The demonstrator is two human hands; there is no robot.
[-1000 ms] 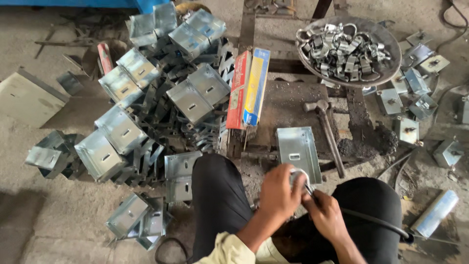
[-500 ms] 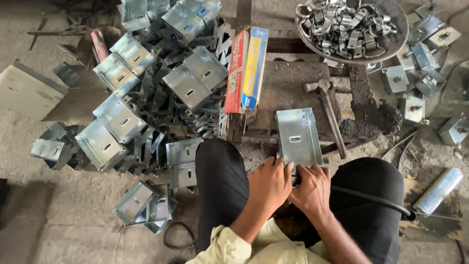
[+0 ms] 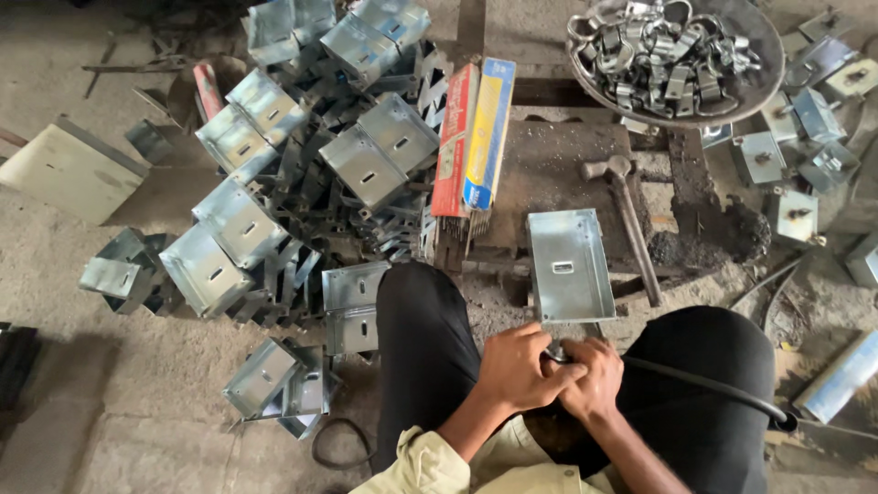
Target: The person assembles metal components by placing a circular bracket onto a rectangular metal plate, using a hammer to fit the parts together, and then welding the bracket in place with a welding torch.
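Both hands meet just below the near edge of the metal tray (image 3: pixel 569 265), a shallow rectangular galvanised piece with a small slot in its middle, lying flat on the dark work block (image 3: pixel 567 174) between the knees. Left hand (image 3: pixel 519 368) is curled closed, fingers wrapped over something small at the tray's near edge; the item is hidden, cannot tell what. Right hand (image 3: pixel 594 377) is also closed, gripping where a thick black cable (image 3: pixel 704 389) comes in from the right over the thigh. Hands touch each other.

Hammer (image 3: pixel 626 215) with a worn metal head lies just right of the tray. Two long flat cartons (image 3: pixel 474 137), red and blue-yellow, sit left of it. Big heap of the same shiny folded sheet-metal trays (image 3: pixel 302 174) on the left, jumbled. Round dark pan (image 3: pixel 677 55) top right holds bent metal clamps. Floor is rough dusty concrete.
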